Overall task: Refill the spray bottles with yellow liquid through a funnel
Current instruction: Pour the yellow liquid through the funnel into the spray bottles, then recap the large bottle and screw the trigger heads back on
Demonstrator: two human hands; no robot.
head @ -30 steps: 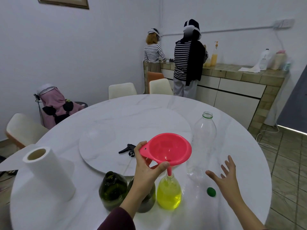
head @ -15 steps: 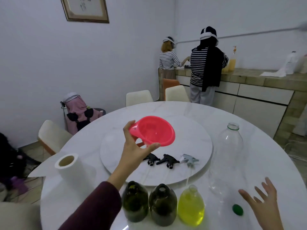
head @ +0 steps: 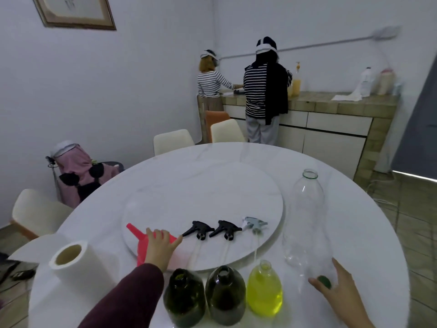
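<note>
Funnel (head: pixel 142 242): we see it lying on its side at the turntable's (head: pixel 212 185) near-left edge, spout pointing up-left, long axis diagonal.
Hidden: we note its wide mouth is mostly covered by the left hand (head: pixel 159 247).
Left grip: fingers curled over the funnel, grasping it.
Right hand (head: pixel 340 292): released grip, fingers spread on the counter (head: pixel 354 221), thumb touching the green cap (head: pixel 324 281).

Round white marble table (head: pixel 354 233) w/ raised turntable (head: pixel 201 185). On tabletop: paper roll (head: pixel 68 259), 3 bottles (head: pixel 225 297), empty clear bottle (head: pixel 305 216), green cap (head: pixel 323 281).
</note>
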